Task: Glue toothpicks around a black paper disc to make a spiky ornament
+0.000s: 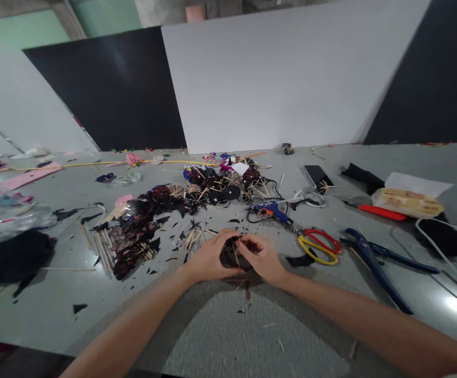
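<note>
My left hand [209, 257] and my right hand [263, 257] meet at the middle of the grey table [228, 325]. Both close around a small dark fabric piece with thin wooden sticks [231, 254] held between them. The right thumb and fingers pinch its top edge, the left fingers cup its side. A loose bundle of toothpick-like sticks [195, 237] lies just beyond the left hand. Further back sits a heap of finished dark fabric-and-stick pieces [216, 189].
A blue glue gun [272, 210], red-and-yellow scissors [320, 245] and blue pliers [374, 257] lie to the right. A phone [317, 174] and a bag [407, 202] sit further right. Dark patterned fabric scraps [132, 239] and black cloth [10, 257] cover the left. White and black boards stand behind.
</note>
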`<action>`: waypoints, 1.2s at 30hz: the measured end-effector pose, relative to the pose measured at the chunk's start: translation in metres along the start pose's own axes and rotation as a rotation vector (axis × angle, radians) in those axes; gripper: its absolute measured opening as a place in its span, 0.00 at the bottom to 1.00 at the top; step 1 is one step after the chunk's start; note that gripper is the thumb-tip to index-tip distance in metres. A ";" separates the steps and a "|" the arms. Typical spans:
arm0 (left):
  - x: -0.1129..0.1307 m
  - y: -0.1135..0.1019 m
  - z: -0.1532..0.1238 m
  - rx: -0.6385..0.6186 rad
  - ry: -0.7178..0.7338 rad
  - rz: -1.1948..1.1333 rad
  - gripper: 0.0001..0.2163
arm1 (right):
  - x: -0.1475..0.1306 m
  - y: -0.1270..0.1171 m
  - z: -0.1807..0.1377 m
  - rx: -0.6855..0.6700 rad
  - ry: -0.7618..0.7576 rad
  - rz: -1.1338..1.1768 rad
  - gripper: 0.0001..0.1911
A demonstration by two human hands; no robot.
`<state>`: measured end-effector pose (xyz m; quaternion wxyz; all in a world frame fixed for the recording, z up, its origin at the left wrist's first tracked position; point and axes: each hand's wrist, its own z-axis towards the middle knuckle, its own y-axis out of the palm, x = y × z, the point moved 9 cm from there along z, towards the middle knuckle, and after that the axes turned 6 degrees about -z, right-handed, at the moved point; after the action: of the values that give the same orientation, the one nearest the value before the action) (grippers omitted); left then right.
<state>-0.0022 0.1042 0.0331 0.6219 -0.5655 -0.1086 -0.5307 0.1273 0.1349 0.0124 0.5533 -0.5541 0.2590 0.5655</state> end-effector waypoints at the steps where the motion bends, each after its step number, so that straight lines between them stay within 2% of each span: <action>1: 0.000 0.000 0.000 0.001 0.000 0.000 0.39 | 0.000 0.000 0.000 -0.004 0.000 -0.003 0.16; 20: -0.006 -0.001 -0.001 -0.035 -0.105 -0.007 0.41 | -0.004 -0.001 -0.001 -0.036 0.009 0.060 0.19; 36: -0.007 0.000 -0.001 -0.029 -0.112 -0.001 0.42 | -0.005 -0.001 -0.002 -0.043 0.011 0.077 0.20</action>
<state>-0.0058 0.1072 0.0279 0.6062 -0.6032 -0.1362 -0.5000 0.1273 0.1320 0.0168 0.5176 -0.5585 0.2712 0.5887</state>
